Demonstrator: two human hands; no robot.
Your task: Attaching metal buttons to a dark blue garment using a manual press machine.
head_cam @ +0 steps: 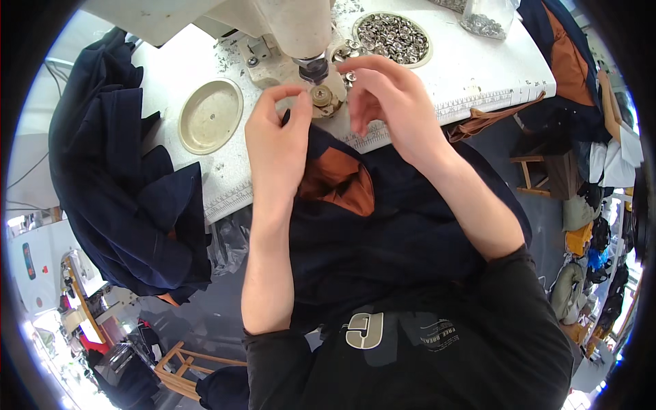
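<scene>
My left hand (279, 123) pinches the edge of a navy garment (410, 215) beside the round lower die (322, 96) of a snap-fastening press. An orange lining (343, 182) shows in the garment's opening, below that hand. Just above the die sits the press's metal upper die (312, 69). My right hand (397, 100) is to the right of the die, its fingers bent and apart. Small metal snap parts (350, 77) lie by its fingertips, and I see none gripped. The garment hangs over the table edge and across my lap.
A round dish full of metal snap parts (392, 38) is set in the white table (461, 66). A shallow dish (210, 117) is on the left. Navy garments (138, 184) drape over the left edge. A plastic bag of metal parts (484, 23) stands at the back right.
</scene>
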